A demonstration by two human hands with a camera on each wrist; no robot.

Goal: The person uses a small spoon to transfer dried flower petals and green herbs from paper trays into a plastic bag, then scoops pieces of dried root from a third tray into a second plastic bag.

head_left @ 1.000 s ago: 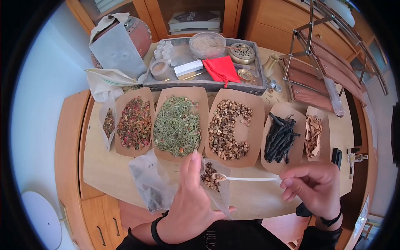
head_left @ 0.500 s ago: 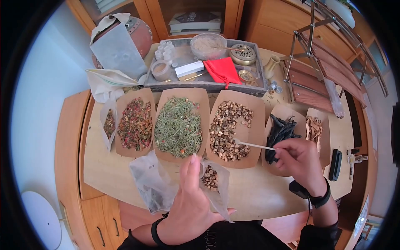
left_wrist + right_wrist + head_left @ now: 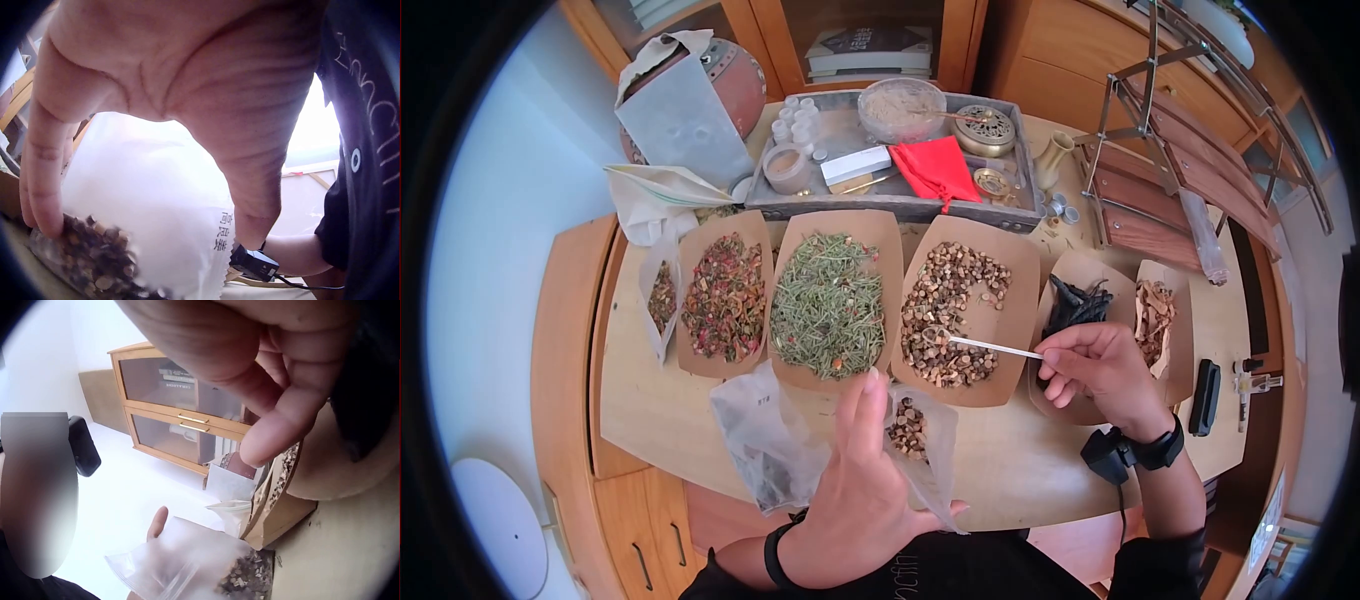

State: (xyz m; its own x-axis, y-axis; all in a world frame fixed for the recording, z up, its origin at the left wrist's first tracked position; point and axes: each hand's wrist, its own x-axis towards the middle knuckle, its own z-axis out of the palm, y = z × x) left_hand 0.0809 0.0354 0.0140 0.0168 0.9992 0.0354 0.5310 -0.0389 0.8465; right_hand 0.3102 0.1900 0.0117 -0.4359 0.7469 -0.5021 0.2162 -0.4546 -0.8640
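My left hand point(image 3: 865, 485) holds a translucent plastic bag point(image 3: 937, 440) between spread thumb and fingers. Brown chopped root pieces point(image 3: 94, 259) lie in its bottom, and dark Chinese characters are printed near one edge in the left wrist view. Between thumb and fingers, my right hand point(image 3: 1105, 370) pinches the handle of a small pale spoon point(image 3: 1000, 348). The spoon's bowl lies in among similar root pieces point(image 3: 955, 370) in a brown paper tray point(image 3: 1010, 310). In the right wrist view the hand's fingers point(image 3: 275, 434) show large, with the bag farther below.
Other paper trays hold green needle-like leaves point(image 3: 830, 305), dried petals point(image 3: 725, 300), dark sticks point(image 3: 1075, 305) and pale bark point(image 3: 1152, 310). Another clear bag point(image 3: 765, 440) lies left of my left hand. Behind stands a grey tray point(image 3: 880, 208) of jars, a red pouch point(image 3: 932, 168) and a brass burner point(image 3: 983, 130).
The spoon, loaded over the bag a second ago, moved up and right to the root tray; its bowl now dips into the pieces. My left hand and the bag stayed nearly still.
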